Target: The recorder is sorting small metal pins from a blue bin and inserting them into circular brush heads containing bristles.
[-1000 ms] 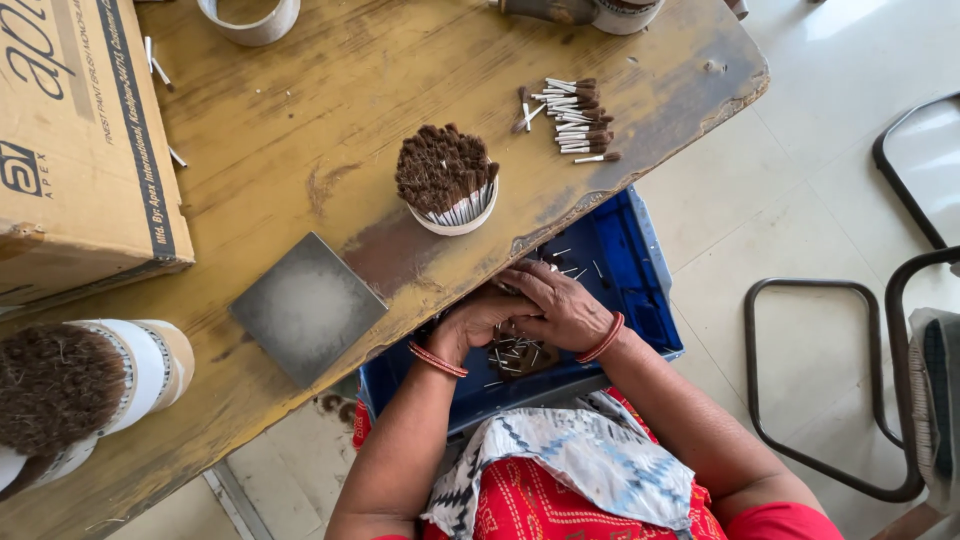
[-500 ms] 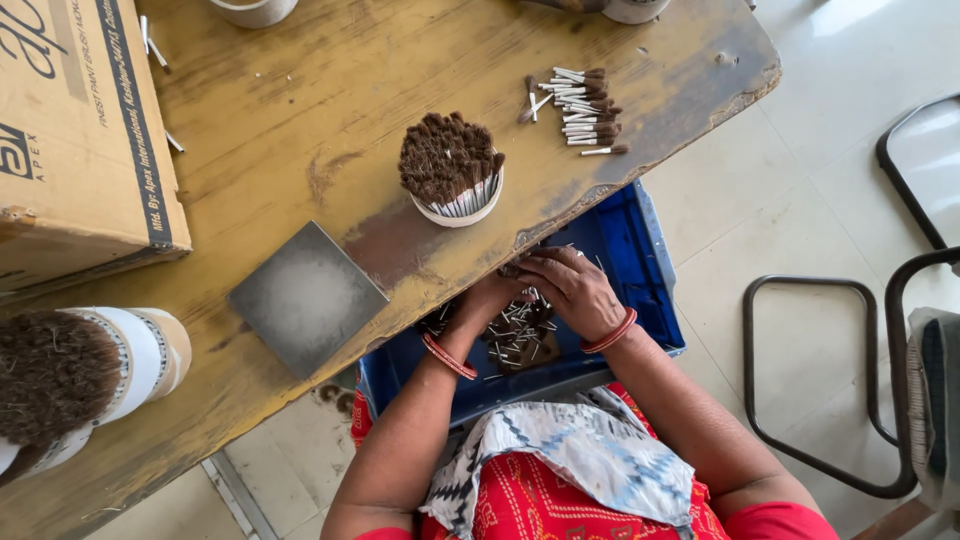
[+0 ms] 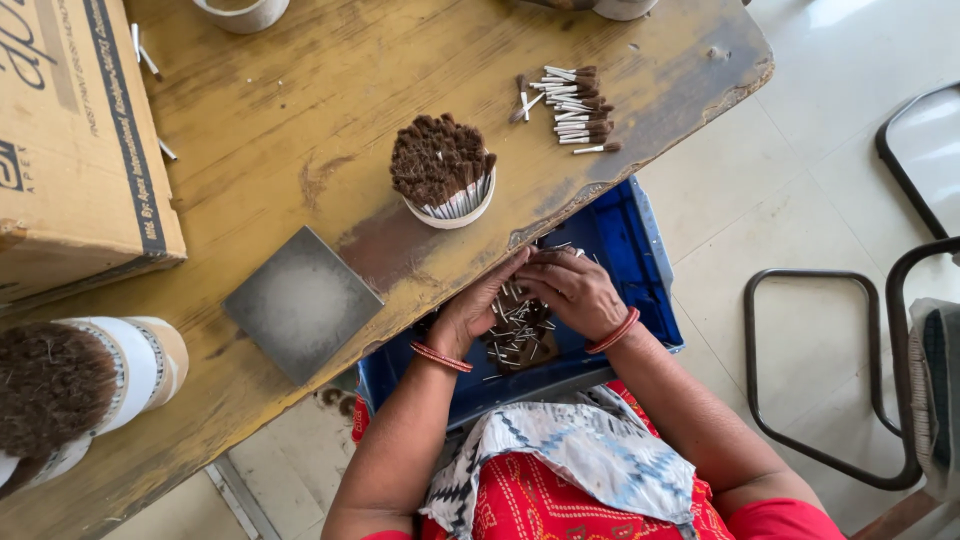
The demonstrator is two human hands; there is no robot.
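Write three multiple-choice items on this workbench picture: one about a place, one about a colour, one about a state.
1. Where do the left hand and right hand work?
A. On the cardboard box
B. Over the crate, below the table edge
C. On the chair

2. What colour is the crate?
A. Blue
B. Green
C. White

3. How do the brown-tipped sticks in the white cup on the table stand?
A. Flat, scattered
B. Upright, tips up
C. Wrapped in cloth

Answers: 1 B, both hands are in the crate among loose sticks. 2 A, its walls are blue. 3 B, the tips point up.
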